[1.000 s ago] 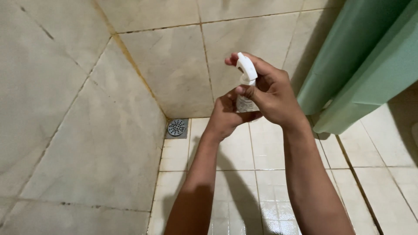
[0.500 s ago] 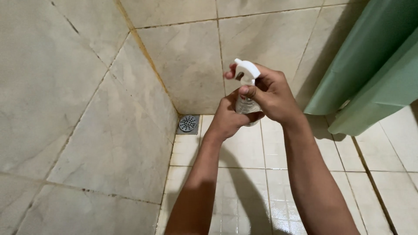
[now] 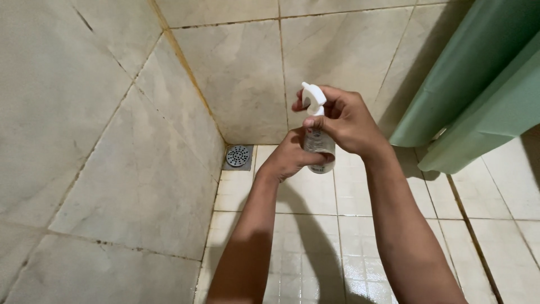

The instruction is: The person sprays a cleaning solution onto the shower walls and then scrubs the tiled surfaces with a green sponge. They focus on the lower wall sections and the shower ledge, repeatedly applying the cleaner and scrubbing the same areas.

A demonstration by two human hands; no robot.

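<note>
Gripping the small clear spray bottle point(image 3: 319, 147) mid-air above the tiled floor point(image 3: 292, 247), the left hand point(image 3: 292, 159) wraps its body while the right hand point(image 3: 347, 123) closes round the white trigger head point(image 3: 313, 98). Looks like the head is being seated; next comes a firm steadying twist.

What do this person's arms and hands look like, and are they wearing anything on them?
Both forearms are bare, with no sleeves in view. The left hand and the right hand wear no gloves. No watch, bracelet or ring shows on the wrists or on the fingers that can be seen. The arms look slim and enter from the bottom of the picture.
</note>
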